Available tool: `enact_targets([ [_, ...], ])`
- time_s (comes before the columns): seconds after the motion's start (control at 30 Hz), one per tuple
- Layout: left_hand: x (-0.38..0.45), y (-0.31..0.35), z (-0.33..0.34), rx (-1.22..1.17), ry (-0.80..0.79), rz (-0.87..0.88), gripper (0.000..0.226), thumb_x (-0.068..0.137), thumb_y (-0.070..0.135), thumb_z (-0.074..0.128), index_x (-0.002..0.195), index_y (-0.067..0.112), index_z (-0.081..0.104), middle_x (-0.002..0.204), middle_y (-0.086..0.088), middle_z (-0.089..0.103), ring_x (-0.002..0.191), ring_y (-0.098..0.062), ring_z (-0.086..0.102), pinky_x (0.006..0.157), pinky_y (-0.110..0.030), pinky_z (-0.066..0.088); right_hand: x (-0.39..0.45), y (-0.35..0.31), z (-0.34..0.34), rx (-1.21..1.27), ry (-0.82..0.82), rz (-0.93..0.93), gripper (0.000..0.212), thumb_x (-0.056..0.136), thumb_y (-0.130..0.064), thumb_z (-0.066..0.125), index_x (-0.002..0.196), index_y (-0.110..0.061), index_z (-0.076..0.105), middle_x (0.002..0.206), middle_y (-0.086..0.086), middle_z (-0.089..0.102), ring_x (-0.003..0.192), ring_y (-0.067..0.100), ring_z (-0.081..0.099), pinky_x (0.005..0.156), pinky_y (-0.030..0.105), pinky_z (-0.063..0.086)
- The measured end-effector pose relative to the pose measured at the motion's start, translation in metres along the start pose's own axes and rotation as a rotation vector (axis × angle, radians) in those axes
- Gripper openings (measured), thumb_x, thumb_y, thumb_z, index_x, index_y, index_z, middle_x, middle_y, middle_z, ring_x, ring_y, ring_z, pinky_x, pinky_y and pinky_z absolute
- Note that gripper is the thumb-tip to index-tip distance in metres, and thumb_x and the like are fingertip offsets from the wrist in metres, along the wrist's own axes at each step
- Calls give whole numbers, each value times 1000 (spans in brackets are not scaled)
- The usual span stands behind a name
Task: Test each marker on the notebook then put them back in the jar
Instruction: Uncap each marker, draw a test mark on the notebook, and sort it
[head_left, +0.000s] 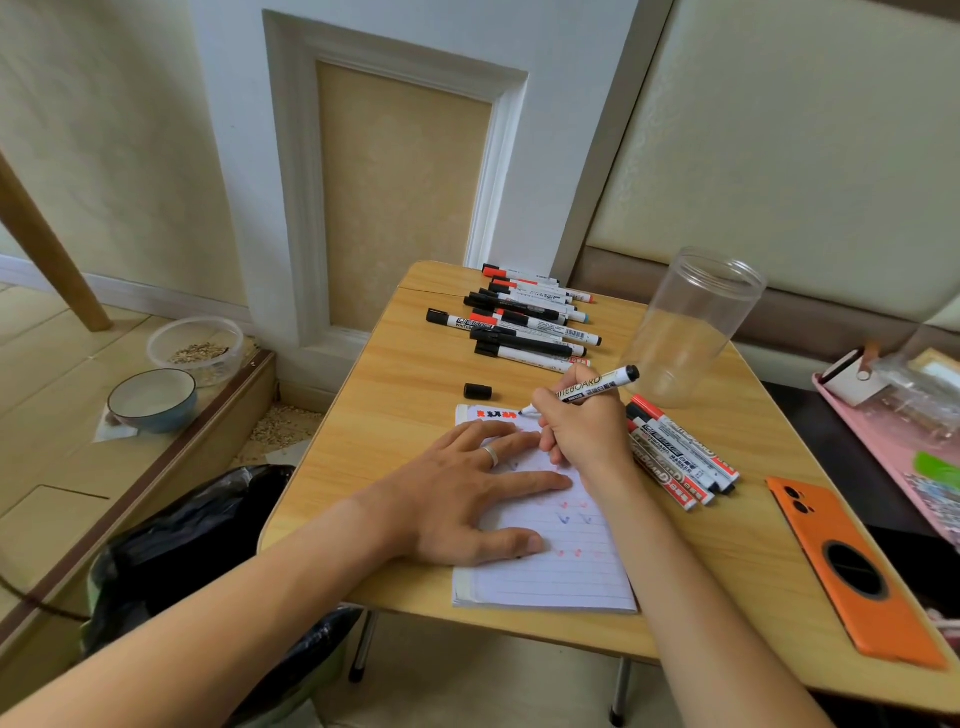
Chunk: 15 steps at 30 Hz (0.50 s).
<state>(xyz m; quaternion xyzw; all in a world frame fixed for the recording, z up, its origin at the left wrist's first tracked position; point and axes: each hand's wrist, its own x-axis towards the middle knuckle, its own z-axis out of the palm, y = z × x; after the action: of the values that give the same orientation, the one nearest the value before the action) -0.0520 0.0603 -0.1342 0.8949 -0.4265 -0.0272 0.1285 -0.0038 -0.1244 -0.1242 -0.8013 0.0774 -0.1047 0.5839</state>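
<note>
I pressed my left hand (467, 488) flat on the notebook (550, 561) to steady it while my right hand (582, 421) gripped the uncapped marker (592, 388), tip on the page's top, jar (691, 327) empty on the table (395, 415).

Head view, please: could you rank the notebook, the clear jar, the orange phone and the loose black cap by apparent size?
1. notebook
2. orange phone and clear jar: similar, and the phone lies nearer, so unranked
3. black cap
</note>
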Motion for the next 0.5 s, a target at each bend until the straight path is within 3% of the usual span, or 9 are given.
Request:
enact_targets([
  [0.5,0,0,0,-9,-2,-2,65,96,72,36,155,59,11,171,7,4,153,-11,-10,118,-29,-10,0,-1,0,0,23,7,18,90,-11,69,91,-14,51,57,11,59,38,20,52,39,24,37],
])
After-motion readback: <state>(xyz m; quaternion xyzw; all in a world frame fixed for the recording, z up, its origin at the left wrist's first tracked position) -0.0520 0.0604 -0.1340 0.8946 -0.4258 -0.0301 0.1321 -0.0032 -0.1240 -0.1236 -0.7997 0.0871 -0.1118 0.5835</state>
